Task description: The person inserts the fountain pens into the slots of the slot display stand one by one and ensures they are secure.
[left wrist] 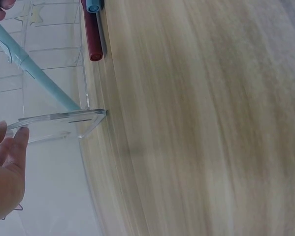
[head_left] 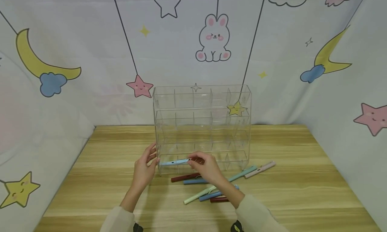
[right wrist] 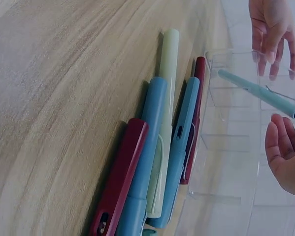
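Note:
A clear, compartmented storage rack [head_left: 202,109] stands upright at the middle of the table. My left hand [head_left: 144,168] grips its left side wall; in the left wrist view the thumb and fingers [left wrist: 20,140] lie on either side of the wall's edge. With my right hand [head_left: 208,166] I pinch a light blue pen [head_left: 173,162] by its clip end, the other end pointing left. The pen lies slanted at the rack's lowest row, its far tip close to the left wall. Whether the tip touches the wall, I cannot tell.
Several capped pens lie on the wooden table [head_left: 115,151] before the rack: dark red [head_left: 185,177], blue [head_left: 193,182] and pale green [head_left: 196,196] ones under or near my right forearm. Teal [head_left: 242,173] and pale pink [head_left: 260,169] pens are further right. A patterned cloth [head_left: 184,64] hangs behind.

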{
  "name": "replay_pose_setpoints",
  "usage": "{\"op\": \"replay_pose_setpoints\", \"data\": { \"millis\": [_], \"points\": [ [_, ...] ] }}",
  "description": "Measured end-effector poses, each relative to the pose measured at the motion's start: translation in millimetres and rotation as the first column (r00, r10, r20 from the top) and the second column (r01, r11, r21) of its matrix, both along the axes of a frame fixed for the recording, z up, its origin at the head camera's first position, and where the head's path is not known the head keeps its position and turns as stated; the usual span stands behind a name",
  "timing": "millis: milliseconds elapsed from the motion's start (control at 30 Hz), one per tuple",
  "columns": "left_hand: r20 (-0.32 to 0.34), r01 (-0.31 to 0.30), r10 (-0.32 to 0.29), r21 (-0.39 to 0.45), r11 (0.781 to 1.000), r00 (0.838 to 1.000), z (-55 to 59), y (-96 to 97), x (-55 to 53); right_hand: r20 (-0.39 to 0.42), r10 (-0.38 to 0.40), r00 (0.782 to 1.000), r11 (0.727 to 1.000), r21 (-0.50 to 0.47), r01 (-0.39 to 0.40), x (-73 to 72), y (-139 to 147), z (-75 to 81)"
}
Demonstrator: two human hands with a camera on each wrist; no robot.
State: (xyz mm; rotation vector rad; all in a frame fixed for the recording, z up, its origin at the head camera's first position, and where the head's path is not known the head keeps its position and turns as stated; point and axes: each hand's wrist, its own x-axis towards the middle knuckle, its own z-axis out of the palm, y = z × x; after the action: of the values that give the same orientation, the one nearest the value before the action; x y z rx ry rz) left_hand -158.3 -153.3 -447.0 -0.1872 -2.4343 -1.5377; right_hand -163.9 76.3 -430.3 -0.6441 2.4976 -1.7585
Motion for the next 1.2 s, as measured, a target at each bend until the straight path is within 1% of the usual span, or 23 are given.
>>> {"op": "replay_pose_setpoints", "data": {
  "millis": [67, 100, 267, 300, 333, 467, 633, 767, 867, 1000, 1100, 1200],
  "points": [
    [0.007, 0.004, -0.004, 0.000, 1.000, 1.000, -0.7, -0.5, 0.4, 0.013, 0.005, 1.000, 1.000, 0.002, -0.005, -0.1, 5, 1.2],
    [0.011, 0.006, -0.006, 0.001, 1.000, 1.000, -0.8, -0.6, 0.7, 0.020, 0.011, 1.000, 1.000, 0.006, -0.011, 1.8, 8, 6.8],
    [0.013, 0.007, -0.007, 0.010, 1.000, 1.000, -0.5, -0.9, 1.3, 0.053, 0.062, 0.997, 0.998, 0.022, -0.063, -1.9, 35, 11.0],
    [0.014, 0.007, -0.007, 0.011, 1.000, 1.000, -0.4, -0.9, 1.4, 0.061, 0.077, 0.995, 0.997, 0.026, -0.079, -3.0, 41, 11.7],
    [0.014, 0.007, -0.007, 0.012, 1.000, 1.000, -0.4, -1.0, 1.5, 0.067, 0.091, 0.994, 0.995, 0.029, -0.093, -6.3, 49, 7.7],
    [0.016, 0.010, -0.010, 0.011, 1.000, 1.000, -0.8, -1.6, 1.3, 0.099, 0.129, 0.987, 0.989, 0.064, -0.135, -9.8, 82, 9.4],
    [0.002, 0.008, -0.008, 0.012, 1.000, 1.000, -1.0, -1.8, 0.7, 0.128, 0.132, 0.983, 0.977, 0.150, -0.151, -9.9, 128, 15.3],
    [-0.020, 0.009, -0.009, 0.011, 1.000, 1.000, -1.5, -1.9, 0.2, 0.124, 0.105, 0.987, 0.970, 0.204, -0.129, -8.9, 165, 20.1],
    [-0.024, 0.008, -0.008, 0.008, 1.000, 1.000, -1.3, -1.6, 0.2, 0.140, 0.060, 0.988, 0.971, 0.221, -0.090, -8.0, 191, 19.8],
    [-0.027, 0.014, -0.013, 0.004, 1.000, 1.000, -1.3, -1.5, 0.0, 0.146, -0.036, 0.989, 0.966, 0.260, -0.003, -7.5, 221, 10.7],
    [-0.029, 0.015, -0.015, 0.009, 1.000, 0.999, -1.2, -1.5, -0.1, 0.124, -0.093, 0.988, 0.946, 0.321, 0.049, -7.4, 238, 1.1],
    [-0.028, 0.019, -0.018, 0.016, 1.000, 0.999, -0.6, -1.0, 0.1, 0.118, -0.114, 0.986, 0.926, 0.372, 0.063, -6.7, 248, -8.9]
  ]
}}
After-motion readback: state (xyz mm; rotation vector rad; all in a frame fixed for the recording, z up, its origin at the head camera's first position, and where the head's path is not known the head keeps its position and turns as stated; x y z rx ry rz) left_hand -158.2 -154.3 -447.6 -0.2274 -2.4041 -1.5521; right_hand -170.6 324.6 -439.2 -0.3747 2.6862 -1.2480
